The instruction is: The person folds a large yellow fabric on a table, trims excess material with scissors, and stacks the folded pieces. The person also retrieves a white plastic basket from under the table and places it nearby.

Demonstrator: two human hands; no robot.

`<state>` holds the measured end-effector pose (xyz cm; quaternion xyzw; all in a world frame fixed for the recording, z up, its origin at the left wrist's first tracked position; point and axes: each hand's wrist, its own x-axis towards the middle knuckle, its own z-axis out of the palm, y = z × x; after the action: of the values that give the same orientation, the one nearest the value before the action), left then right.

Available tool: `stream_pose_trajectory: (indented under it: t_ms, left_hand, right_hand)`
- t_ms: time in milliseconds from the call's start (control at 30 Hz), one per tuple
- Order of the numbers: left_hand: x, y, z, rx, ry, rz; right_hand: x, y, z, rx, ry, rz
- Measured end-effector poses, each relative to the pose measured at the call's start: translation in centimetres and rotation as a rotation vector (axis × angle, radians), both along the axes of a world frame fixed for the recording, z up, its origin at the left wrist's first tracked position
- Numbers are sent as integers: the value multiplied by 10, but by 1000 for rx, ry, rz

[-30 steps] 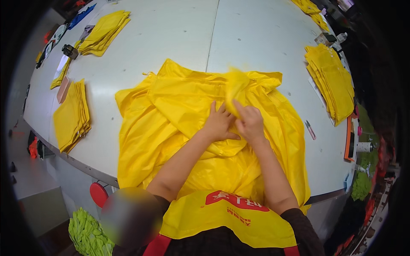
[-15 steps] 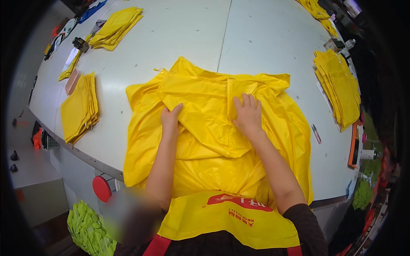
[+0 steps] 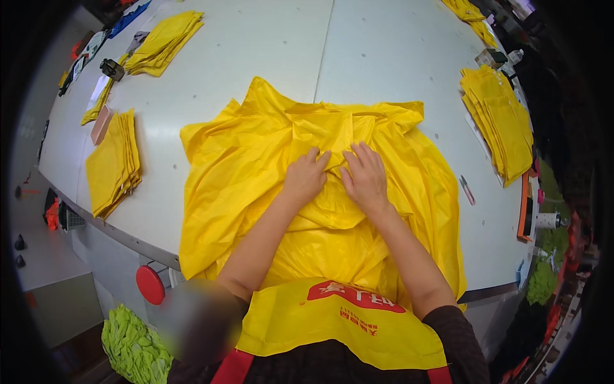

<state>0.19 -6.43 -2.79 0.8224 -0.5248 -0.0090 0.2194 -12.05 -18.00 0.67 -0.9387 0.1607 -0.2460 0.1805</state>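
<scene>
A large, shiny yellow fabric garment (image 3: 243,173) lies bunched and creased on the pale table before me. My left hand (image 3: 306,178) pinches a fold near its middle, thumb and fingertips drawn together on the cloth. Beside it, my right hand (image 3: 366,180) rests on the garment with fingers stretched forward and the thumb apart. The two hands are close but not touching. Between and just beyond them lies a squarish flap of the same cloth (image 3: 332,128). What is under my fingertips is hidden.
Folded yellow stacks lie on the left (image 3: 115,165), far left (image 3: 166,41) and right (image 3: 499,125) of the table (image 3: 256,38). Small thread snips (image 3: 467,190) sit right of the garment. A red stool (image 3: 151,285) and a green cloth heap (image 3: 131,342) are below the left edge.
My left hand has moved right, from the garment's left part to its middle near my right hand. The edge it held has shifted inward, and the left side now lies spread out.
</scene>
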Motion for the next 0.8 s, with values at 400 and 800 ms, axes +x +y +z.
stream_pose_trajectory:
  t_ms: [400, 800]
  left_hand:
    - [-2, 30, 5, -59, 149, -289]
    - [26, 21, 34, 87, 1176, -82]
  right_hand:
    - [-32, -12, 13, 217, 416, 429]
    - [-25, -20, -37, 359, 220, -177]
